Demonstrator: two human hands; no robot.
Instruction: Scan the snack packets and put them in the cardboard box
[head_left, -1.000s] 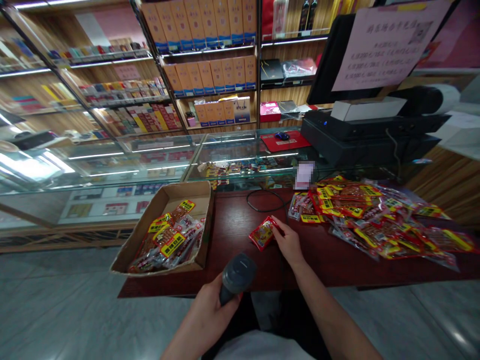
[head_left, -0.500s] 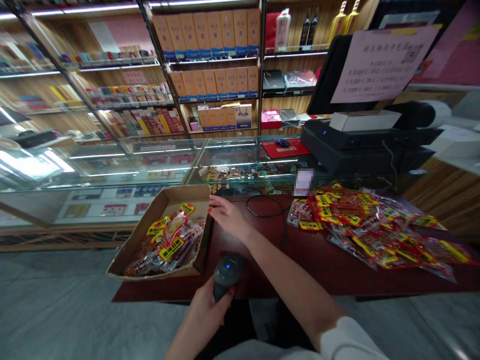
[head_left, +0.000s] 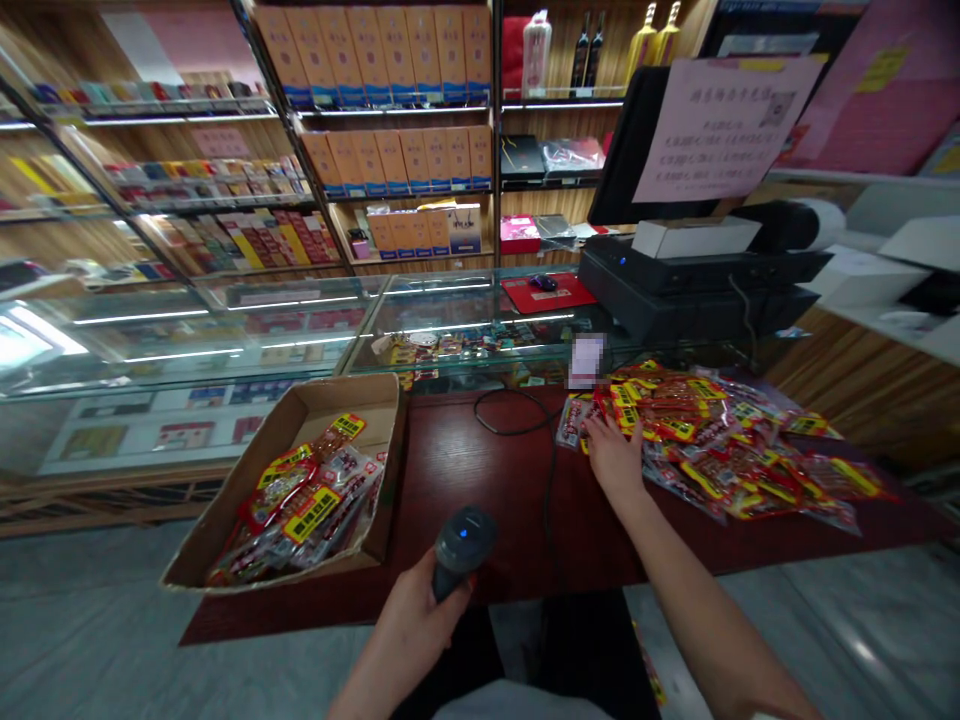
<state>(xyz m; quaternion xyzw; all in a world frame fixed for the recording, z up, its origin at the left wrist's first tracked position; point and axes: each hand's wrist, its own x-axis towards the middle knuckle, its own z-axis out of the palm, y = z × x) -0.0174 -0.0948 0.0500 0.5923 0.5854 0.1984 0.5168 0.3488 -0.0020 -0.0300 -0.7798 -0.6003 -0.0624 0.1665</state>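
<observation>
My left hand [head_left: 420, 618] is wrapped round the handle of a dark grey barcode scanner [head_left: 463, 545] with a small blue light, held over the table's near edge. At the left end of a heap of red and yellow snack packets [head_left: 724, 425], my right hand [head_left: 616, 468] reaches down with its fingers apart. Its fingertips rest on or just over a packet there; contact is hard to make out. On the left, an open cardboard box [head_left: 395, 430] holds several packets of the same kind [head_left: 313, 512].
A black cable [head_left: 510, 432] curls across the dark red table [head_left: 450, 450]. Behind stand a glass display counter [head_left: 307, 315], a red mouse pad [head_left: 551, 293] and a black cash drawer with a monitor [head_left: 630, 150]. A partly seen packet [head_left: 651, 670] lies low, beyond the table's near edge.
My right hand has moved from the cardboard box's right edge across to the packet heap on the right. My left hand keeps the scanner in nearly the same place. The view has shifted right.
</observation>
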